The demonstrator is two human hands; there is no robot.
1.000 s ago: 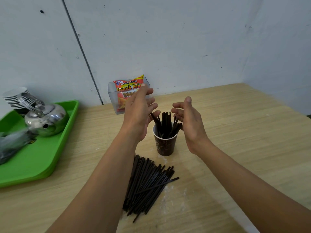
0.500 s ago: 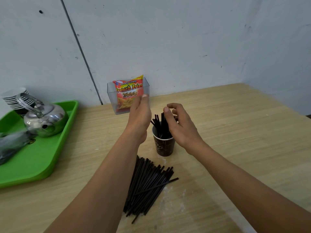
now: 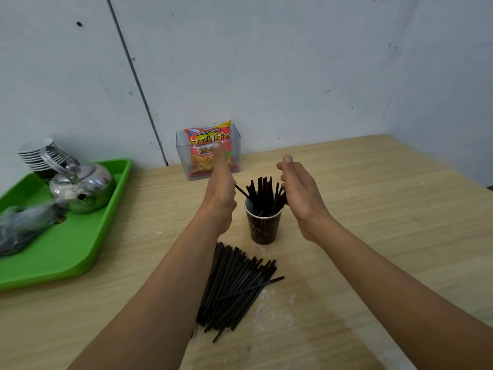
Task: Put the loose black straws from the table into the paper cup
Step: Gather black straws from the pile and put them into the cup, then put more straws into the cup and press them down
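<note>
A dark brown paper cup (image 3: 262, 229) stands upright mid-table with several black straws (image 3: 262, 192) fanned out of its top. My left hand (image 3: 220, 188) is just left of the cup, held edge-on with its fingers straight, holding nothing. My right hand (image 3: 300, 194) is at the cup's right side, fingers loosely bent beside the rightmost straws; whether they touch is unclear. A pile of loose black straws (image 3: 234, 287) lies on the table (image 3: 373, 236) in front of the cup, between my forearms, one straw crossing it.
A clear plastic box with a French fries snack bag (image 3: 209, 153) stands behind the cup against the wall. At the left, a green tray (image 3: 66, 252) carries a steel kettle (image 3: 80, 186), stacked saucers (image 3: 36, 153) and a dark plastic bag (image 3: 24, 228).
Half a second ago both hands were closed in around the straws in the cup. They have since drawn apart to either side, and the straws have fanned out.
</note>
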